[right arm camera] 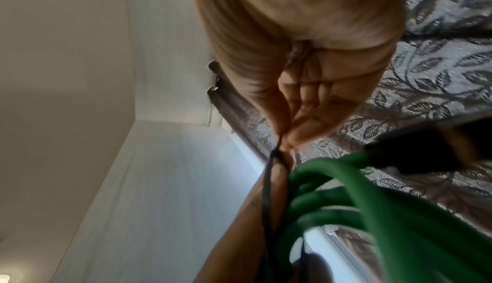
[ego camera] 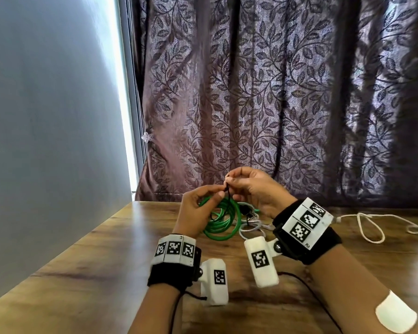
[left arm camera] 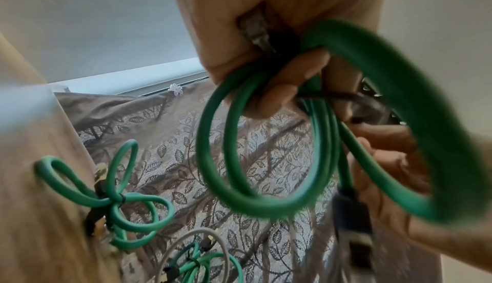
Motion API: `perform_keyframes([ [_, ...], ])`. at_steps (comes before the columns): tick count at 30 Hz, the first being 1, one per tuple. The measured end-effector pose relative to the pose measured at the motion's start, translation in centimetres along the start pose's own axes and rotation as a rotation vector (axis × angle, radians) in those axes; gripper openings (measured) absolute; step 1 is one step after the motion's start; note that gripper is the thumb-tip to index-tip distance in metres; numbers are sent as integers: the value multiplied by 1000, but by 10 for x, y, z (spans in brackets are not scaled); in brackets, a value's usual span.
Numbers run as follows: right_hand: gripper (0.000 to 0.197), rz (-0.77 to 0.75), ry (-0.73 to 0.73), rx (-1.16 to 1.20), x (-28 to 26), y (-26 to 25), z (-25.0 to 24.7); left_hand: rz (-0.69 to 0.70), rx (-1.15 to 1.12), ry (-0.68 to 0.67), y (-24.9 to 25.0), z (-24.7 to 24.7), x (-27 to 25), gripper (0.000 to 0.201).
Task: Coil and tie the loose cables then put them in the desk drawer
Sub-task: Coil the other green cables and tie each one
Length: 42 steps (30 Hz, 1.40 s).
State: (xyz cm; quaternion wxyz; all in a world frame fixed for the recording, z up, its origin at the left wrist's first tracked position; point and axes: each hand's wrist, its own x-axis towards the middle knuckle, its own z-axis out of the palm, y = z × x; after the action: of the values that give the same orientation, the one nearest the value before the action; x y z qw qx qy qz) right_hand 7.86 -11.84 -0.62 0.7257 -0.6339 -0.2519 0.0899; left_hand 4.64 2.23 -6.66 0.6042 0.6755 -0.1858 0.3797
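A coiled green cable (ego camera: 223,219) hangs above the wooden desk (ego camera: 101,256), held by my left hand (ego camera: 200,208). In the left wrist view its loops (left arm camera: 266,161) pass through my curled fingers, and a metal plug (left arm camera: 255,32) shows at the palm. A thin black tie (ego camera: 228,192) runs up from the coil. Both hands pinch it: my right hand (ego camera: 249,186) from above, fingertips (right arm camera: 282,140) closed on the tie (right arm camera: 267,182). Green loops (right arm camera: 372,203) fill that view's lower right.
Two tied green cable bundles (left arm camera: 117,201) (left arm camera: 197,266) and a grey cable (ego camera: 251,229) lie on the desk behind the coil. A loose white cable (ego camera: 372,227) trails to the right. A patterned curtain (ego camera: 275,104) hangs behind the desk, a wall (ego camera: 46,141) at the left.
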Motion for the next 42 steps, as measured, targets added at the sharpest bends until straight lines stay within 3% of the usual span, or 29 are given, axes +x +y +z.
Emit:
perform_keyframes([
  [6, 7, -208, 174, -209, -2, -8, -5, -36, 3, -103, 8, 6, -5, 21],
  [17, 18, -129, 329, 10, 9, -1, -25, -153, -60, -260, 20, 12, -9, 28],
  [20, 16, -149, 305, 49, 6, -9, -20, -168, -81, -222, 18, 6, -7, 18],
  [25, 12, -130, -20, -92, -15, -28, 2, -79, -54, -232, 12, 4, -6, 10],
  [28, 15, -179, 85, -153, -14, -25, 11, -71, -118, -239, 10, 7, -8, 24],
  [31, 15, -163, 209, -64, -10, -20, 3, -94, -136, -219, 9, 9, -8, 15],
  [35, 6, -132, 179, -95, -11, -10, 5, -131, -57, -258, 4, 11, -9, 2],
  [38, 6, -191, 187, -140, -12, -13, 10, -166, -11, -245, 0, 6, -7, 5],
  [42, 14, -212, 261, 41, -16, -31, -7, -176, 8, -247, 0, 2, -5, 17],
])
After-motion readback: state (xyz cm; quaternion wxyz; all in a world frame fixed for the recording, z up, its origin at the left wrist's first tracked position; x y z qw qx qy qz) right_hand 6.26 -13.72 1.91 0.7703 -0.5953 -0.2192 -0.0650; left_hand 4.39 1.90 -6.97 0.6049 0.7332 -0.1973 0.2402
